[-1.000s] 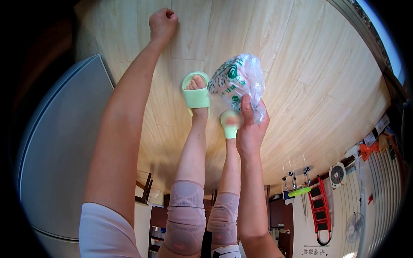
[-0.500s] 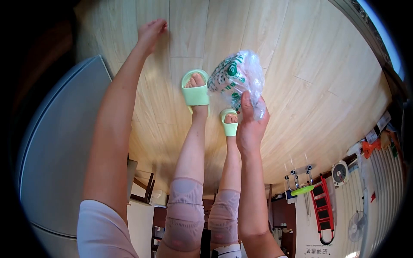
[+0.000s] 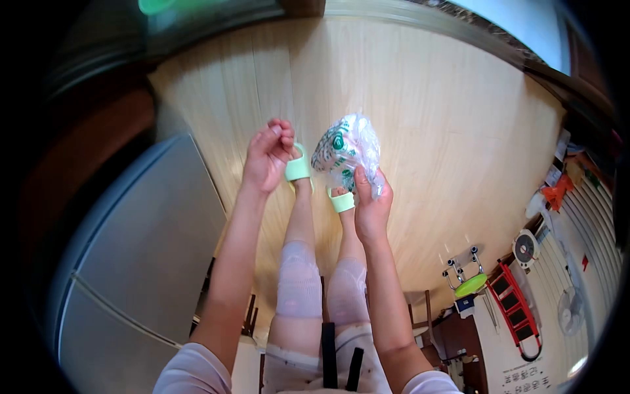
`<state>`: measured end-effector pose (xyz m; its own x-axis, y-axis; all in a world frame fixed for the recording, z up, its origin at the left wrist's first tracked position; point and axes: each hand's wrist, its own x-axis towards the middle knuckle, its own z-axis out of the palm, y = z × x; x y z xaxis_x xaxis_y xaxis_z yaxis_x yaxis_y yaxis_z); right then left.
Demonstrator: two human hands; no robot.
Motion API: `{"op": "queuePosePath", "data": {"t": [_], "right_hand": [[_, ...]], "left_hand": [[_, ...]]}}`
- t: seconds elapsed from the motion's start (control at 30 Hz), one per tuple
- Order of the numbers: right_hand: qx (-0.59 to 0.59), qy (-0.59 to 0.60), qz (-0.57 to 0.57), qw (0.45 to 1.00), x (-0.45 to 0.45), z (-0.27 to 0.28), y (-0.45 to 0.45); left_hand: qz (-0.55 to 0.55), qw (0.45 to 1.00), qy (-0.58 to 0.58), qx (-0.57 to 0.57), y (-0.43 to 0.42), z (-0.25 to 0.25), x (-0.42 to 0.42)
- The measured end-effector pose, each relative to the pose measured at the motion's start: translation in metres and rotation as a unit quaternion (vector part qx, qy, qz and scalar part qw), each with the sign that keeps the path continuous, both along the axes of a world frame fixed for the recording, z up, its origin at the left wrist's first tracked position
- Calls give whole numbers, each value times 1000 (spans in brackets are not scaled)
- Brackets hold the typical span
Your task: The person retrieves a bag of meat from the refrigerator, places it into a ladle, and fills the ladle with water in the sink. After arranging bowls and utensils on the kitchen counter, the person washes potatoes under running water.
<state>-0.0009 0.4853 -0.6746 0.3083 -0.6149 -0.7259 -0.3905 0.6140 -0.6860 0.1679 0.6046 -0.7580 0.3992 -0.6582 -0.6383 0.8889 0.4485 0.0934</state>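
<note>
My right hand [image 3: 373, 209] grips the gathered end of a clear plastic bag [image 3: 349, 146] with green print, its thumb on top. The bag bulges upward and to the left from the grip; what is inside cannot be made out. To the left of the bag, my left hand [image 3: 264, 159] is raised with the palm showing. Its fingers are loosely bent and nothing lies in it. Below the hands are my feet in light green slippers, the left slipper [image 3: 297, 169] partly behind my left hand and the right slipper [image 3: 342, 202] beside my right hand.
A grey refrigerator [image 3: 141, 243] stands close on the left. Pale wooden floor [image 3: 433, 131] spreads ahead to a raised threshold [image 3: 420, 21]. To the right are a red folding step ladder [image 3: 515, 308], a green-seated stool [image 3: 471, 284] and a fan [image 3: 525, 248].
My left hand has come back from the far left toward the bag and turned palm up. The bag stays in my right hand, slightly lower and further left. The view has shifted toward the threshold.
</note>
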Motion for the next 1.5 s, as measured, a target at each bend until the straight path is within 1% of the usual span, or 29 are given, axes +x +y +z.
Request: {"op": "queuePosePath", "data": {"t": [0.03,0.07,0.17,0.23,0.27,0.3,0.33,0.43,0.47,0.5,0.57,0.63,0.67,0.7,0.73,0.77,0.83,0.87,0.9,0.97,1.0,1.1,1.13,1.17,1.2,1.23,1.33,1.37,1.5], "right_hand": [[-6,-8,-8,1000,4,11,1],[-14,-14,-16,1000,7,12,3],[-33,-12,-33,999,26,56,5],[-45,-13,-54,997,36,93,15],[-56,-23,-71,996,41,110,20],[-67,-33,-85,994,43,111,24],[-86,-56,-103,989,50,126,29],[-140,-48,-99,984,65,188,37],[-115,-34,-78,990,67,214,35],[-123,-40,-78,989,68,231,35],[-138,-56,-72,986,72,245,22],[-133,-70,-43,988,82,279,0],[-142,-75,-20,987,84,312,9],[-152,-82,-2,985,95,332,-12],[-146,-97,5,984,99,358,-15],[-136,-111,25,984,112,375,-22],[-127,-127,68,981,155,421,-46],[-130,-159,55,977,175,436,-45],[-121,-149,43,981,206,403,-107],[-90,-117,45,988,248,411,-118],[-86,-153,56,983,265,397,-135],[-68,-184,61,979,344,401,-153],[-67,-200,69,975,332,419,-187],[-75,-207,75,973,385,416,-195],[-76,-206,81,972,416,418,-196],[-69,-190,94,975,433,425,-197],[-42,-219,132,966,523,434,-197],[-29,-236,148,960,497,446,-240],[-4,-245,197,949,610,467,-237]], "left_hand": [[-1,1000,-9,4,-5,19,1],[-3,1000,-16,5,-9,27,2],[-49,996,-62,44,-22,89,24],[-74,995,-68,17,-20,132,41],[-81,994,-66,10,-21,162,53],[-86,994,-65,3,-21,177,59],[-93,993,-76,-3,-19,202,68],[-97,991,-88,-19,-11,274,91],[-90,992,-86,-22,-8,292,96],[-79,994,-76,-23,-6,308,100],[-50,997,-60,-28,-15,334,105],[-30,997,-63,-25,-25,371,113],[-10,997,-67,-32,-5,399,110],[4,997,-73,-39,-20,423,117],[28,997,-66,-6,-16,454,116],[70,996,-43,-27,-15,467,122],[96,990,-54,-84,-21,509,162],[112,988,-49,-95,-13,527,175],[113,987,-50,-105,-76,495,204],[142,983,-42,-111,-80,496,238],[158,978,-41,-128,-91,498,256],[183,971,-64,-141,-106,513,326],[189,970,-65,-142,-141,537,313],[191,964,-81,-163,-148,535,364],[196,960,-90,-177,-151,536,395],[210,957,-85,-181,-151,541,408],[255,943,-97,-189,-142,565,484],[267,939,-116,-182,-181,586,450],[316,922,-137,-175,-161,593,538]]}}
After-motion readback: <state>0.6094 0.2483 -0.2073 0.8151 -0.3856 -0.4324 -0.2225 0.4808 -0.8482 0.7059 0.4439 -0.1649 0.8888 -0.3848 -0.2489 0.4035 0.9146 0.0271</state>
